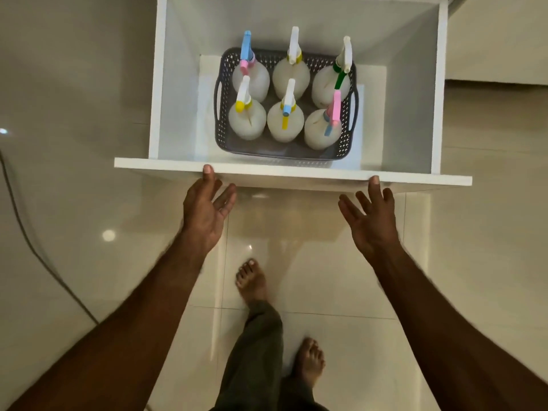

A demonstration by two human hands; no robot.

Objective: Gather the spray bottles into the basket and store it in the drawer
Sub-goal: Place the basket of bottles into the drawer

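Six translucent white plastic spray bottles (286, 84) with coloured triggers stood upright in one grey perforated plastic basket (284, 151) inside the open white drawer (267, 170). The left hand (204, 212) and right hand (370, 221) were spread open, gripping nothing, one fingertip each seemingly touching the drawer's front edge.

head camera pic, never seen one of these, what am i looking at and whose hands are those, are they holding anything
This is one picture from a wide-angle camera worn on a person's head, looking forward and down, so you see that person's own arms, hands and bare feet on a glossy tiled floor.

In front of them is a white drawer, pulled out. Inside it sits a grey perforated basket with six spray bottles standing upright in two rows of three, such as the one with the blue and pink head.

The left hand and right hand are both open and hold nothing. One fingertip of each touches the top edge of the drawer's front panel, the other fingers spread below it. They look placed to push the drawer shut, though that is only a guess.
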